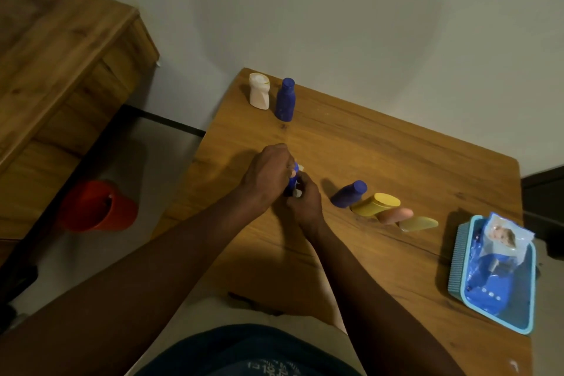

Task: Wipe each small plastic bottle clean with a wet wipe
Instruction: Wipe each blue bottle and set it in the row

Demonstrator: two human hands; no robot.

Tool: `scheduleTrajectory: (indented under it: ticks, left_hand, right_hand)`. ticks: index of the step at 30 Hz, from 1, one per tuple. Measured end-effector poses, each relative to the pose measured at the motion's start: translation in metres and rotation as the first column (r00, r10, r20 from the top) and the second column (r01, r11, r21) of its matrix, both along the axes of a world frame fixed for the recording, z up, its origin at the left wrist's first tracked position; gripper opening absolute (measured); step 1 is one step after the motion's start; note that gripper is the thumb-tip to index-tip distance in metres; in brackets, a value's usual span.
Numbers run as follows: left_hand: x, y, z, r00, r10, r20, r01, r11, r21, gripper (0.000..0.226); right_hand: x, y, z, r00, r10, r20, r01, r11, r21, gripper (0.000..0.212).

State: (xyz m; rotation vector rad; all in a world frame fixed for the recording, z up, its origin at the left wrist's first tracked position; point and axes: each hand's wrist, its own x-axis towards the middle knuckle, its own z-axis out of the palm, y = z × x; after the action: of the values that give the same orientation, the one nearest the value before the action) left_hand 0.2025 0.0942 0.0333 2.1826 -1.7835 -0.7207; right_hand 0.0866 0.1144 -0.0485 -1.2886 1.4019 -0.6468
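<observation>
Over the middle of the wooden table (396, 162), my left hand (267, 174) grips a small blue bottle (293, 180). My right hand (305, 200) is curled against the bottle's lower side with a white wet wipe (297, 192) pinched in its fingers. Most of the bottle and wipe is hidden between the hands. At the far corner stand a white bottle (259, 91) and a blue bottle (285, 101). To the right of my hands runs a row of a blue bottle (349, 194), a yellow one (377, 204), a pink one (395, 215) and a pale yellow one (418, 223).
A teal basket (457, 268) at the table's right edge holds a blue pack of wet wipes (494, 262). A red bucket (97, 206) stands on the floor to the left. A wooden cabinet (61, 55) fills the upper left.
</observation>
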Motion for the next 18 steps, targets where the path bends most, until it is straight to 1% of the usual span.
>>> scheduleTrajectory:
  ticks: [3, 4, 6, 8, 9, 11, 13, 16, 18]
  left_hand:
    - [0.001, -0.005, 0.002, 0.998, -0.026, 0.052, 0.022, 0.997, 0.075, 0.024]
    - [0.002, -0.008, 0.003, 0.998, -0.034, 0.047, 0.030, 0.996, 0.089, 0.026]
    - [0.006, -0.013, 0.004, 0.996, -0.087, 0.026, 0.086, 0.994, 0.062, 0.028]
    - [0.013, -0.019, 0.001, 0.993, -0.115, 0.040, 0.109, 0.985, 0.133, 0.037]
    - [0.016, -0.018, -0.003, 0.993, -0.110, 0.031, 0.105, 0.986, 0.132, 0.039]
    - [0.017, -0.012, 0.000, 0.993, -0.116, 0.009, 0.115, 0.992, 0.045, 0.035]
    - [0.015, -0.003, 0.006, 0.992, -0.123, 0.013, 0.123, 0.991, -0.059, 0.027]
    - [0.011, 0.001, 0.005, 0.990, -0.136, 0.024, 0.138, 0.986, -0.096, 0.019]
    - [0.010, -0.002, 0.004, 0.991, -0.137, 0.003, 0.137, 0.987, -0.089, 0.018]
  right_hand:
    - [-0.002, 0.007, 0.003, 0.991, -0.128, 0.042, 0.130, 0.989, -0.070, 0.054]
    - [-0.002, 0.008, 0.004, 0.988, -0.148, 0.048, 0.151, 0.986, -0.072, 0.051]
    - [-0.002, 0.011, 0.005, 0.981, -0.183, 0.065, 0.187, 0.981, -0.059, 0.048]
    - [-0.003, 0.011, 0.004, 0.969, -0.234, 0.080, 0.238, 0.970, -0.041, 0.046]
    - [-0.003, 0.011, 0.004, 0.960, -0.264, 0.088, 0.268, 0.963, -0.035, 0.043]
    - [-0.005, 0.009, 0.003, 0.941, -0.318, 0.119, 0.321, 0.947, -0.012, 0.041]
    - [-0.006, 0.003, 0.010, 0.921, -0.357, 0.158, 0.362, 0.932, -0.005, 0.038]
    - [-0.005, -0.009, 0.027, 0.887, -0.383, 0.257, 0.396, 0.918, 0.004, 0.033]
    - [-0.003, -0.014, 0.034, 0.890, -0.362, 0.277, 0.379, 0.925, -0.006, 0.035]
